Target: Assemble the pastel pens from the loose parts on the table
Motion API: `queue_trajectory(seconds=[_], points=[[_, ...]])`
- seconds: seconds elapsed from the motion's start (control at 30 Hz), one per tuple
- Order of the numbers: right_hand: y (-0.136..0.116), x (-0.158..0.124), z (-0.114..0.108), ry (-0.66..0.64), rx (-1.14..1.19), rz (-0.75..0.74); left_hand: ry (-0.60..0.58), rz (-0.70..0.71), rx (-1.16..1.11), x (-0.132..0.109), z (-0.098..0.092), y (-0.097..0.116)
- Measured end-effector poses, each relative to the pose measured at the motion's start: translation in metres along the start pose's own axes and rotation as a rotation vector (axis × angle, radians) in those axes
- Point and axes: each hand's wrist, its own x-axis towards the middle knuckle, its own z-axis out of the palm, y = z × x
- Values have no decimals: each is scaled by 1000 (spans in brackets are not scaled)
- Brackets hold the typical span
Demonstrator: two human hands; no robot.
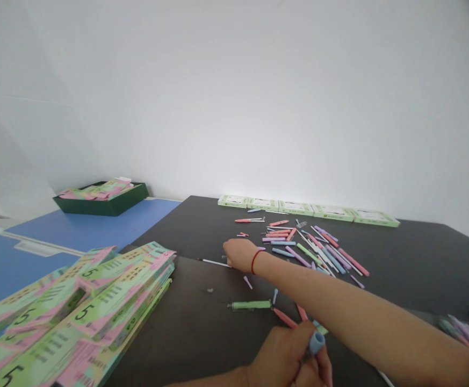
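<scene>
My left hand (284, 355), at the bottom, is closed around a light blue pen barrel (317, 342) whose round hollow end faces me. My right hand (240, 255), a red cord on its wrist, reaches across to the middle of the black table. Its fingers are curled down at the end of a thin white pen refill (215, 263) with a dark tip; the fingertips are hidden. Between the hands lie a green pen barrel (251, 305), a small purple pen part (247, 282) and a coral pen part (284, 317).
Beyond my right forearm lies a loose pile of coloured pen barrels and white refills (326, 252). Flat green-and-white boxes (295, 208) line the back edge. Stacked pink-and-green packets (93, 306) fill the left front. A dark green box (109, 204) of packets stands on a blue surface (149, 215).
</scene>
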Motion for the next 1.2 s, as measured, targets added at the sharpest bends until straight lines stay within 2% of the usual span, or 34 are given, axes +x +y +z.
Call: queue_trajectory(seconds=[0.1, 0.23, 0.3, 0.37, 0.47, 0.63, 0.9, 1.07, 1.2], points=[[7, -30, -17, 72, 137, 12, 77, -68, -74, 2, -2, 5], [19, -104, -35, 141, 357, 28, 177, -63, -129, 6, -2, 8], [23, -143, -34, 177, 483, 32, 201, -66, -157, 6, -2, 7], [23, -176, -26, 210, 786, 31, 195, -83, -163, 6, -1, 4], [19, -205, -8, 273, 1000, 44, 139, -67, -97, 4, -2, 2], [13, -213, 17, 364, 1216, 50, -3, -29, 20, 1, -5, -4], [16, -208, 31, 379, 1376, 6, -20, -18, 76, -2, -4, -13], [18, -211, 33, 357, 1393, -28, -30, -40, 117, -1, -4, -11], [17, -216, 26, 391, 1217, 0, -27, -38, 124, -2, -5, -14]])
